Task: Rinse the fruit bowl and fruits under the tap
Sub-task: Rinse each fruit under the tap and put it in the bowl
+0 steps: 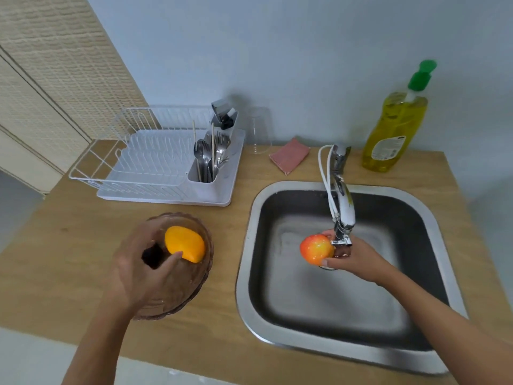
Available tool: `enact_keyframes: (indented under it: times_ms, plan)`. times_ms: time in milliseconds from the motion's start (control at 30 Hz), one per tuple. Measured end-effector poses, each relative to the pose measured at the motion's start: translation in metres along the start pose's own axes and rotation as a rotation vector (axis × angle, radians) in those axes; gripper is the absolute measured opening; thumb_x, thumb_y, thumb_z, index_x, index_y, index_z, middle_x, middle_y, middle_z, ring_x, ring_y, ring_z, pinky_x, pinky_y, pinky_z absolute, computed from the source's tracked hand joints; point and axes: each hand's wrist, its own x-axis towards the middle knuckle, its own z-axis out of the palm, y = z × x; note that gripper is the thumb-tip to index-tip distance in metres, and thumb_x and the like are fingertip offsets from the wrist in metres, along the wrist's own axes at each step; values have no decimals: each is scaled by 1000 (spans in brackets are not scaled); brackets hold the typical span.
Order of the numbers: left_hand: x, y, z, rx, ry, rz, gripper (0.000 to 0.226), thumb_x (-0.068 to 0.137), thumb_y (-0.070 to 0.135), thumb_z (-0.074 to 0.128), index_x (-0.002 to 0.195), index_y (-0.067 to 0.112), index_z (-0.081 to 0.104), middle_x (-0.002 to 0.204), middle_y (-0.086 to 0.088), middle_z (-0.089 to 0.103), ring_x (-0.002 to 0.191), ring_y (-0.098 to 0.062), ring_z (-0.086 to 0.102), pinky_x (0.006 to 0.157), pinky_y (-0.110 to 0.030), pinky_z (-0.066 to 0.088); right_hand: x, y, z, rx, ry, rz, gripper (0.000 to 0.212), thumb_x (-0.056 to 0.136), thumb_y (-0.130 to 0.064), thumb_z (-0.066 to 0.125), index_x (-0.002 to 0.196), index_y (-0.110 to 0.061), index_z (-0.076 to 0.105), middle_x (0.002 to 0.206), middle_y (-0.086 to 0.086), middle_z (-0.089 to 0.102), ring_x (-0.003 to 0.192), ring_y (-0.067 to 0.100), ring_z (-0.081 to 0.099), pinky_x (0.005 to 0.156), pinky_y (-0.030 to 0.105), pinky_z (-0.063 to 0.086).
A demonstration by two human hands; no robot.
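Over the sink (244, 273), just under the spout of the tap (342, 207): red-and-yellow apple (316, 249), held above the basin in the right hand (352, 259), with thumb and fingers curled round its right side.

On the wooden counter (69, 245), left of the sink: clear glass fruit bowl (194, 284), upright, with an orange-yellow fruit (184, 243) lying inside. Left hand (138, 270) reaching down into the bowl, thumb tip touching the near side of that fruit, fingers curved over its left end. Firm grip or mere touch: cannot tell. Dark patch (152, 255) between thumb and fingers, nature unclear.

At the back of the counter, left to right:
- White dish rack (144, 162) with cutlery (208, 157) standing in its holder.
- Clear tumbler (259, 132), upside down.
- Pink cloth (289, 155), flat, behind the sink rim.
- Yellow dish-soap bottle (394, 132) with green pump, behind the right corner of the sink.
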Motion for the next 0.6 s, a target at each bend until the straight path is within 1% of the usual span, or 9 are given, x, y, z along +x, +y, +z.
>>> enact_keyframes:
  times_ms: [67, 133, 167, 233, 267, 367, 433, 500, 600]
  plan:
    - [-1, 33, 37, -108, -131, 109, 64, 72, 24, 84, 130, 35, 58, 130, 19, 57, 120, -7, 56, 94, -19, 48, -3, 1, -2, 36, -24, 1, 76, 57, -50, 88, 126, -41, 57, 116, -6, 69, 102, 14, 69, 91, 38, 57]
    - [-2, 54, 81, -169, -295, 169, 67, 74, 25, 86, 134, 31, 57, 134, 16, 55, 125, -4, 52, 99, -25, 49, -7, 0, -4, 73, -47, -8, 74, 60, -44, 90, 127, -39, 58, 120, -3, 67, 105, 18, 69, 94, 43, 57]
    - [-2, 61, 103, -178, -384, 159, 70, 75, 30, 85, 137, 33, 53, 136, 18, 52, 125, 0, 49, 101, -27, 49, -9, 0, -5, 85, -53, -16, 72, 62, -39, 91, 127, -38, 59, 122, -3, 67, 106, 19, 69, 94, 45, 57]
    - [-1, 70, 144, -164, -540, 121, 77, 75, 42, 82, 141, 42, 42, 139, 27, 42, 123, 10, 43, 102, -23, 48, -12, -1, -7, 96, -51, -34, 69, 64, -31, 90, 126, -38, 60, 122, -4, 67, 105, 19, 69, 94, 45, 57]
    - [1, 73, 163, -169, -590, 109, 80, 75, 44, 82, 142, 44, 39, 139, 29, 39, 122, 11, 42, 103, -23, 48, -14, -1, -9, 106, -47, -39, 68, 65, -28, 90, 125, -38, 61, 121, -5, 67, 104, 18, 70, 94, 45, 57]
    - [8, 85, 210, -210, -655, 82, 88, 72, 40, 85, 144, 46, 34, 144, 21, 39, 123, 1, 45, 104, -26, 47, -19, 1, -15, 128, -43, -54, 64, 69, -20, 89, 124, -36, 62, 122, -9, 67, 107, 17, 68, 95, 43, 56]
    - [11, 93, 230, -225, -658, 89, 91, 71, 38, 87, 142, 49, 31, 144, 21, 40, 121, 2, 45, 99, -19, 45, -22, 3, -19, 149, -46, -66, 63, 71, -20, 88, 126, -33, 61, 126, -7, 64, 112, 20, 65, 96, 45, 56]
    - [12, 100, 244, -263, -661, 118, 91, 70, 33, 88, 141, 49, 33, 141, 20, 42, 118, 2, 45, 94, -14, 41, -24, 6, -21, 170, -34, -71, 63, 72, -20, 88, 127, -31, 60, 128, -5, 63, 117, 20, 62, 98, 45, 55]
    - [13, 107, 258, -289, -643, 144, 84, 72, 27, 88, 140, 40, 40, 141, 13, 50, 121, -6, 50, 95, -20, 46, -26, 9, -21, 177, -34, -55, 61, 74, -22, 86, 128, -34, 59, 130, -6, 61, 119, 16, 59, 98, 43, 55]
